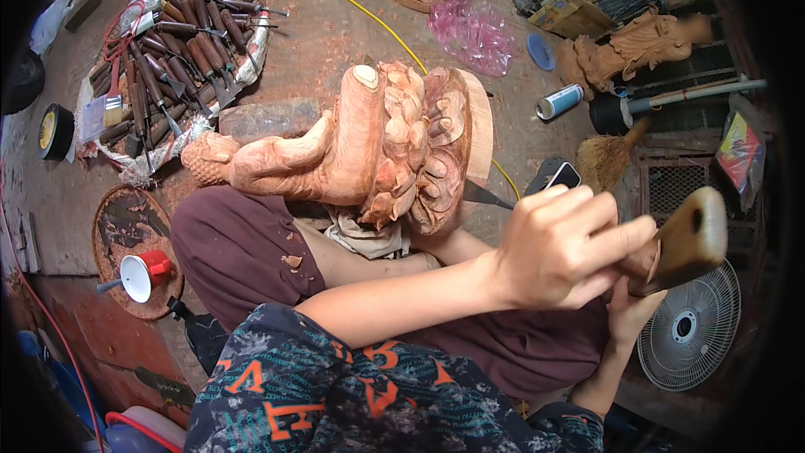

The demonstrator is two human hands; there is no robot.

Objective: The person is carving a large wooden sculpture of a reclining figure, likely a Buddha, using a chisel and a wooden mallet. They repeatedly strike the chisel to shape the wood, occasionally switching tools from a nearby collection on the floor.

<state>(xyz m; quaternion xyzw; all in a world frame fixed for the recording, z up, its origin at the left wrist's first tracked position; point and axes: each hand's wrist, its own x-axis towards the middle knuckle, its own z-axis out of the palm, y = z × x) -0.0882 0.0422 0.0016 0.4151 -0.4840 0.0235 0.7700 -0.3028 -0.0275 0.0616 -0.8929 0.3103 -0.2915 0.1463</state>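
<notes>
Carving (pixel 356 147) is mostly shaped, base rim (pixel 480 126) at right prob. unworked; chisel (pixel 488 195) gripped by L hand (pixel 562 243), mallet (pixel 689 250) by R hand (pixel 631 309)

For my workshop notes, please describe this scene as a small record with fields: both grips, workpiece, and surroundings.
Left grip: closed on a slim dark metal chisel, handle mostly covered
Right grip: appears to hold a brown wooden mallet, partly hidden
Workpiece: reddish carved wooden figure, lying down, base toward the right
Upper left: heap of dark wooden-handled carving tools
Lower left: red-and-white cup
Lower right: round grey fan
</notes>
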